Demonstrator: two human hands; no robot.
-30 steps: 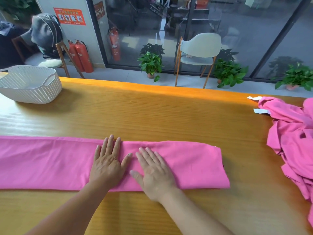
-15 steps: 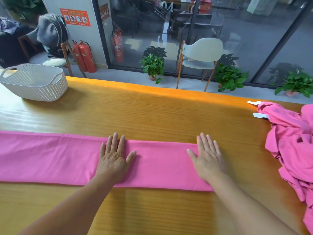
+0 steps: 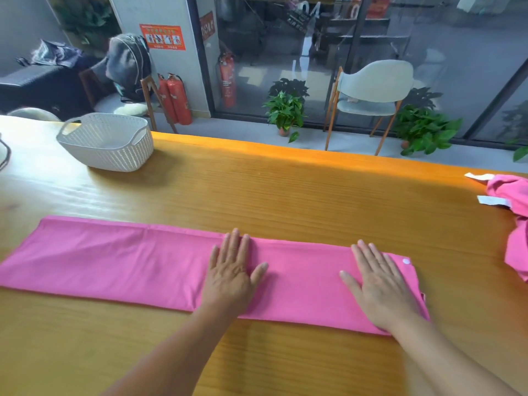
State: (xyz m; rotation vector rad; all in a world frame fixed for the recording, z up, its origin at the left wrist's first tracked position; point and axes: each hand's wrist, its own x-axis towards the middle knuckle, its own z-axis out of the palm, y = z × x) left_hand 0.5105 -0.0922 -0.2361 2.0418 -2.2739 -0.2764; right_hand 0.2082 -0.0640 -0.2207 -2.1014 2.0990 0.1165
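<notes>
A long pink cloth (image 3: 120, 261), folded into a flat narrow band, lies across the near half of the wooden table (image 3: 285, 190), running from the left edge of the view to a squared right end. Its surface looks smooth, with one faint crease line along the far edge. The left hand (image 3: 231, 274) lies palm-down on the band near its middle, fingers straight and close together, thumb spread toward the right, gripping nothing. The right hand (image 3: 377, 281) lies flat in the same way close to the cloth's right end, fingers straight and pointing away from the person, thumb out to the left, also holding nothing. Both forearms reach in from the lower edge of the view. Just beyond the right fingertips a small white round spot (image 3: 406, 261) shows on the corner of the band. Well apart to the right, at the table's edge, sits a crumpled heap of pink fabric (image 3: 514, 224) with two white tags (image 3: 493, 200) at its left side. On the far left of the table stands a white perforated basket (image 3: 108, 150) with handles. Beyond the table are red fire extinguishers (image 3: 175, 98), potted green plants (image 3: 285, 112), a pale chair (image 3: 371, 92) and glass walls.
</notes>
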